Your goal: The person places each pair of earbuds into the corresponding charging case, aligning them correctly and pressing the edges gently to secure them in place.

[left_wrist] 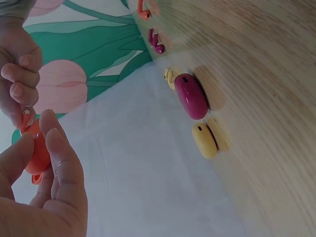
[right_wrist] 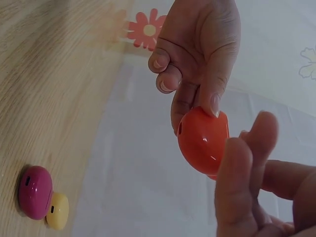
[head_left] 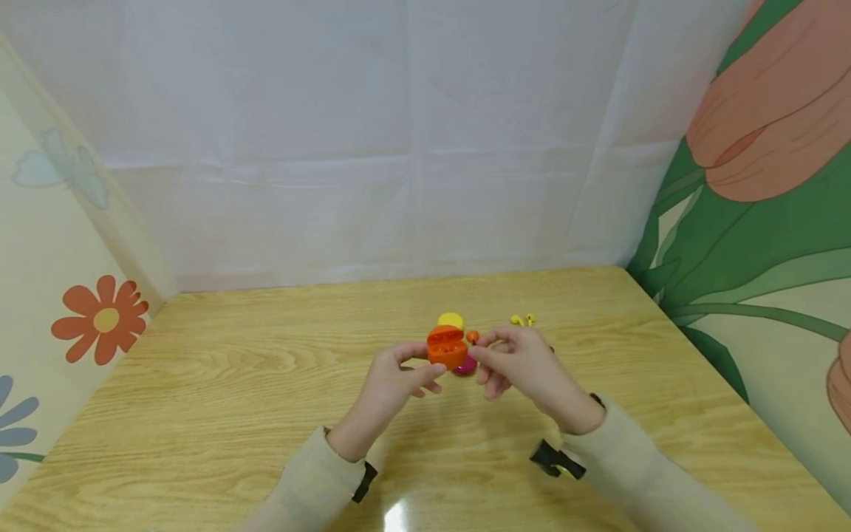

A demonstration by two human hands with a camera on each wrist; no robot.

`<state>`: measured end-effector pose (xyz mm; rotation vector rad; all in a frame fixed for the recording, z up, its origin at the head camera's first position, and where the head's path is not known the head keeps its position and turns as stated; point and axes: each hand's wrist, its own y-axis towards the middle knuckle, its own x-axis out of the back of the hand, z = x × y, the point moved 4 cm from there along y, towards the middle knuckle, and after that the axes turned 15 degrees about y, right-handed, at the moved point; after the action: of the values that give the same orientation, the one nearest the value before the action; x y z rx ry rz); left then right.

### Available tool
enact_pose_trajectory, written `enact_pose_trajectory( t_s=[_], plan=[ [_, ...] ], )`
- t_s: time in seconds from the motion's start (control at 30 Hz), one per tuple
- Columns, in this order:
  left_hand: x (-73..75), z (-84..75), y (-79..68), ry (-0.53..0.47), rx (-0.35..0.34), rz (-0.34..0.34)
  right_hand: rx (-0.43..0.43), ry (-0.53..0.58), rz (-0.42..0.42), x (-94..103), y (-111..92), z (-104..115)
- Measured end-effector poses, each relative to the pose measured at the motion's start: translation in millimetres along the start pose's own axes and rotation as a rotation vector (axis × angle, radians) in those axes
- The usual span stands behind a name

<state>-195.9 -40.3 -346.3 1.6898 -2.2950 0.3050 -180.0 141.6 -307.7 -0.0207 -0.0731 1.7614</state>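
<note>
An orange earbud case point(head_left: 447, 356) with its lid raised is held above the table by my left hand point(head_left: 395, 380), between thumb and fingers. Close to the case's right side, my right hand point(head_left: 521, 362) pinches an orange earbud point(head_left: 473, 337) between thumb and fingertips. In the left wrist view the earbud point(left_wrist: 25, 120) is at the edge of the orange case point(left_wrist: 39, 153); whether they touch I cannot tell. The right wrist view shows the rounded back of the case point(right_wrist: 202, 140), while the right fingers cover the earbud there.
On the wooden table point(head_left: 233, 384) stand a magenta case point(left_wrist: 191, 96) and a yellow case point(left_wrist: 204, 140), both with lids down. Yellow earbuds point(head_left: 523, 320), magenta earbuds point(left_wrist: 156, 42) and another orange earbud point(left_wrist: 143, 12) lie nearby. A white sheet point(head_left: 299, 148) hangs behind the table.
</note>
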Motion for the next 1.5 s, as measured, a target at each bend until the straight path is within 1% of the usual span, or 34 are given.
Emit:
enact_pose_trajectory(
  t_s=[0.1,0.23,0.5,0.63,0.87,1.03,1.2,1.5],
  plan=[
    [-0.4,0.1,0.4,-0.002,-0.008,0.001,0.015,0.019,0.003,-3.3,1.5,0.6],
    [-0.5,-1.3,-0.4,0.0,-0.011,0.005,0.026,0.018,0.0,-5.8,3.4,1.2],
    [-0.9,-5.0,-1.5,0.021,-0.013,0.006,0.021,0.03,-0.027,-6.3,6.6,2.3],
    [-2.0,-6.4,-1.9,0.032,-0.017,0.009,0.027,0.049,-0.021,-8.3,6.8,3.4],
    [-3.8,-7.3,-4.2,0.018,-0.022,-0.01,0.04,0.083,-0.026,-12.4,6.4,0.7],
    [-4.3,-7.0,-5.2,0.01,-0.022,-0.031,0.069,0.098,-0.062,-14.7,7.1,-0.3],
    [-4.9,-6.6,-4.6,0.008,-0.027,-0.041,0.076,0.105,-0.09,-16.2,8.0,-2.2],
    [-4.6,-6.4,-4.6,0.012,-0.028,-0.045,0.103,0.091,-0.074,-16.3,7.3,-2.9]
  ],
)
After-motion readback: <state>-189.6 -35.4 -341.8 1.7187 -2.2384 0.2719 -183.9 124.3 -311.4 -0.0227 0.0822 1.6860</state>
